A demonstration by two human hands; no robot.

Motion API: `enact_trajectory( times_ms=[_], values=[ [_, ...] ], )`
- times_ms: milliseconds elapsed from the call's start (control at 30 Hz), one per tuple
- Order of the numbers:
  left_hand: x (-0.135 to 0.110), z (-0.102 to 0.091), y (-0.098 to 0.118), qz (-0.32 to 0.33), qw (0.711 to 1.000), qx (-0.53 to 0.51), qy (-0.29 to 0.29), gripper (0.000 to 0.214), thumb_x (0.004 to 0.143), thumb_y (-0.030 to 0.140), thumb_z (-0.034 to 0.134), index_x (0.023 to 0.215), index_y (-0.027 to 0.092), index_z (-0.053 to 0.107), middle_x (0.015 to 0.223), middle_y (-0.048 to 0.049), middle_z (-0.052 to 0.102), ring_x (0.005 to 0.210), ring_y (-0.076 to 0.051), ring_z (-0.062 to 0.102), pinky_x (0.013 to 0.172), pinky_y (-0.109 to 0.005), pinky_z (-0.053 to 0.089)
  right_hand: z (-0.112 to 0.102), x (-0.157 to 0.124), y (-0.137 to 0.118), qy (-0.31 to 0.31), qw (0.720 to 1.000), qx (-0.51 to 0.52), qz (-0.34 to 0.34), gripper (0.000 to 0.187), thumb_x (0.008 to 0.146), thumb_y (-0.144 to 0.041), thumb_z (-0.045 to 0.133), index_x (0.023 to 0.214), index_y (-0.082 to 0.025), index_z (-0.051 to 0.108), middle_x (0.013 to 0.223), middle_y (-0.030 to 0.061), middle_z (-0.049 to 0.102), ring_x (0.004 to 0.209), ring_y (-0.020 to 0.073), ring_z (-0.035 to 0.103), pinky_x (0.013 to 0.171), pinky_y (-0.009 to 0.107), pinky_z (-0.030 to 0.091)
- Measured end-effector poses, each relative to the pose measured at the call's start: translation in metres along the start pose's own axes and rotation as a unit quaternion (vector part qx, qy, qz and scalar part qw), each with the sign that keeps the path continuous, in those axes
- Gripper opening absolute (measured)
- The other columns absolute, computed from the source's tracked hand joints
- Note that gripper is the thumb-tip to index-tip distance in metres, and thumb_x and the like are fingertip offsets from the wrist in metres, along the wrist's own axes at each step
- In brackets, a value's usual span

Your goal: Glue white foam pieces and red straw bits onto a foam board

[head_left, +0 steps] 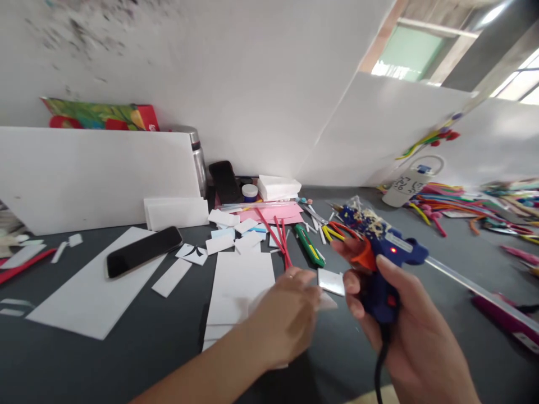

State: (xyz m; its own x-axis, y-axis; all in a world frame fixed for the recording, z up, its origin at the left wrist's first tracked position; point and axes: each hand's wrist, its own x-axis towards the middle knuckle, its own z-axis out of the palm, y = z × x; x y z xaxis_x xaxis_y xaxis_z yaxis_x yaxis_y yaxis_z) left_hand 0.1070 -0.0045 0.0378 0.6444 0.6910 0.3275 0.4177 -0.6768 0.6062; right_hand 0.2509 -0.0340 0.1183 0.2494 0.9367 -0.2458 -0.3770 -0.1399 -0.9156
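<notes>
My right hand (415,331) is wrapped round a blue hot glue gun (381,286) with an orange trigger, a lit red light and a clear glue stick (467,283) poking out of its back. Its nozzle end, crusted with dried glue, points to the back left. My left hand (286,317) hovers over white sheets (240,286), blurred, fingers curled together. A white corner (328,302) shows beside its fingertips; whether the hand grips that piece I cannot tell. Close by lie a green utility knife (309,245), red pipe cleaners (282,241) and a small white card (331,281).
A black phone (144,251) rests on a large white sheet (99,292) at the left. Behind stand a white board (101,177), a steel flask (197,163) and a second phone (225,181). Right, a white bottle (404,188), several pipe cleaners (455,205) and a magenta tool (503,320).
</notes>
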Motion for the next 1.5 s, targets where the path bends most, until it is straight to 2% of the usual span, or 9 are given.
enact_trajectory(
  times_ms=[67, 167, 300, 433, 633, 833, 1167, 1333, 1500],
  values=[
    [-0.019, -0.030, -0.002, -0.118, 0.978, -0.168, 0.048, 0.030, 0.098, 0.033, 0.043, 0.103, 0.019, 0.069, 0.082, -0.0086, 0.068, 0.076, -0.022, 0.060, 0.074, -0.032, 0.046, 0.014, 0.003, -0.004, -0.069, 0.997, 0.026, -0.007, 0.026, 0.079, -0.043, 0.070, 0.093, -0.021, 0.072, 0.054, -0.0007, 0.052, 0.041, 0.0094, 0.043, 0.033, 0.017, 0.036],
    [-0.046, -0.063, -0.014, -0.304, 0.855, -0.404, 0.115, 0.045, 0.098, 0.055, 0.038, 0.109, 0.017, 0.061, 0.056, 0.0059, 0.042, 0.043, -0.009, 0.031, 0.044, -0.022, 0.025, 0.029, 0.009, 0.001, -0.162, 0.984, 0.077, 0.015, 0.017, 0.084, -0.036, 0.066, 0.090, -0.021, 0.069, 0.052, -0.0040, 0.047, 0.037, 0.0065, 0.035, 0.032, 0.015, 0.030],
    [-0.070, -0.072, -0.035, -0.307, 0.699, -0.628, 0.151, 0.050, 0.098, 0.059, 0.029, 0.102, 0.018, 0.057, 0.058, 0.0066, 0.039, 0.041, -0.005, 0.018, 0.041, -0.019, 0.015, 0.033, 0.018, 0.035, -0.240, 0.967, 0.086, 0.032, 0.017, 0.087, -0.035, 0.063, 0.088, -0.019, 0.068, 0.066, -0.0006, 0.057, 0.040, 0.0062, 0.040, 0.034, 0.017, 0.036],
    [-0.075, -0.065, -0.042, -0.276, 0.630, -0.709, 0.154, 0.049, 0.100, 0.054, 0.028, 0.103, 0.016, 0.058, 0.062, 0.0036, 0.045, 0.041, -0.005, 0.033, 0.043, -0.018, 0.025, 0.030, 0.019, 0.068, -0.268, 0.961, 0.049, 0.046, 0.018, 0.090, -0.033, 0.061, 0.084, -0.017, 0.068, 0.075, 0.0019, 0.061, 0.048, 0.0093, 0.051, 0.046, 0.022, 0.045],
    [-0.079, -0.066, -0.040, -0.228, 0.619, -0.736, 0.148, 0.048, 0.103, 0.042, 0.026, 0.116, 0.011, 0.060, 0.090, -0.0102, 0.062, 0.076, -0.024, 0.069, 0.065, -0.030, 0.050, 0.025, 0.016, 0.082, -0.289, 0.955, -0.013, 0.070, 0.021, 0.091, -0.036, 0.061, 0.088, -0.017, 0.069, 0.071, 0.0015, 0.056, 0.054, 0.0113, 0.047, 0.052, 0.026, 0.045],
    [-0.082, -0.067, -0.039, -0.212, 0.605, -0.751, 0.159, 0.042, 0.101, 0.039, 0.039, 0.118, 0.011, 0.065, 0.101, -0.0105, 0.059, 0.095, -0.029, 0.068, 0.086, -0.040, 0.053, 0.016, 0.016, 0.088, -0.319, 0.946, -0.051, 0.031, 0.021, 0.094, -0.036, 0.057, 0.089, -0.018, 0.067, 0.077, 0.0031, 0.057, 0.059, 0.0128, 0.049, 0.056, 0.028, 0.045],
    [-0.085, -0.062, -0.041, -0.189, 0.614, -0.745, 0.181, 0.040, 0.102, 0.033, 0.040, 0.124, 0.010, 0.064, 0.105, -0.0142, 0.066, 0.114, -0.029, 0.060, 0.102, -0.043, 0.046, 0.023, 0.014, 0.085, -0.323, 0.946, -0.007, 0.000, 0.019, 0.092, -0.034, 0.057, 0.085, -0.018, 0.065, 0.074, 0.0019, 0.055, 0.056, 0.0119, 0.047, 0.054, 0.028, 0.042],
    [-0.085, -0.061, -0.040, -0.204, 0.635, -0.728, 0.158, 0.038, 0.101, 0.030, 0.044, 0.125, 0.009, 0.065, 0.107, -0.0149, 0.070, 0.101, -0.023, 0.066, 0.096, -0.035, 0.050, 0.023, 0.013, 0.082, -0.322, 0.946, -0.022, 0.001, 0.021, 0.090, -0.035, 0.061, 0.082, -0.017, 0.066, 0.075, 0.0028, 0.058, 0.055, 0.0121, 0.050, 0.054, 0.028, 0.042],
    [-0.087, -0.060, -0.041, -0.217, 0.623, -0.734, 0.162, 0.039, 0.100, 0.033, 0.048, 0.126, 0.009, 0.065, 0.108, -0.0146, 0.071, 0.099, -0.023, 0.068, 0.093, -0.034, 0.053, 0.029, 0.011, 0.080, -0.286, 0.957, -0.038, -0.015, 0.020, 0.087, -0.036, 0.065, 0.078, -0.019, 0.063, 0.066, 0.0003, 0.056, 0.050, 0.0122, 0.049, 0.049, 0.027, 0.041]
  ],
)
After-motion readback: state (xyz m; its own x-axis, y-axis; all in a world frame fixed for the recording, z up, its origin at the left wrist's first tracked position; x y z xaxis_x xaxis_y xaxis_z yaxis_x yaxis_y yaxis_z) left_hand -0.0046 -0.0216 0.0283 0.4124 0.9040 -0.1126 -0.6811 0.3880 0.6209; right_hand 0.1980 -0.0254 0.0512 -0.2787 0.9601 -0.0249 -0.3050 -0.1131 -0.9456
